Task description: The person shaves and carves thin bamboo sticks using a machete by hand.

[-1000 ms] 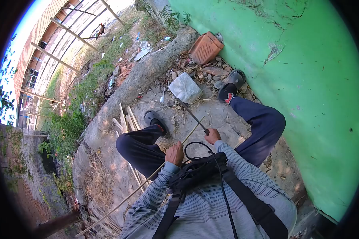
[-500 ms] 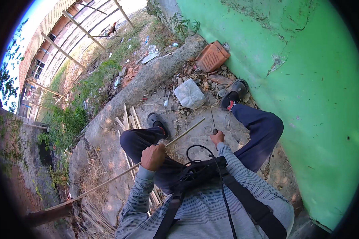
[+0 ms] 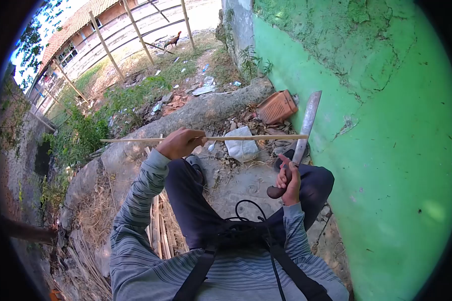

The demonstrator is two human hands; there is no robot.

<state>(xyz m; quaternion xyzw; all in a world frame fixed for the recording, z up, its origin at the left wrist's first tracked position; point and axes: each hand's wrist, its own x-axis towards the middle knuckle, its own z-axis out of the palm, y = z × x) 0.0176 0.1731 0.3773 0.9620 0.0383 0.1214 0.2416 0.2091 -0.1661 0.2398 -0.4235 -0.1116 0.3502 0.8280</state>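
Note:
A long, thin bamboo strip (image 3: 256,138) lies level across the view, with my left hand (image 3: 180,144) closed around it left of its middle. My right hand (image 3: 289,180) grips the dark handle of a machete (image 3: 309,120), its broad blade tilted up and slightly right. The strip's right end meets or overlaps the blade; whether they touch I cannot tell. Below my left forearm, several split bamboo strips (image 3: 159,226) lie on the ground beside my leg.
A green wall (image 3: 386,150) stands close on my right. Ahead are a white block (image 3: 241,144), an orange ribbed tile-like piece (image 3: 277,107) and a thick root-like ridge (image 3: 186,113). Farther off, a chicken (image 3: 173,40) stands near a pole fence (image 3: 105,47).
Both hands have risen. The bamboo strip has swung from slanting to level, and the machete's blade has turned its broad side into view. My head view has shifted too.

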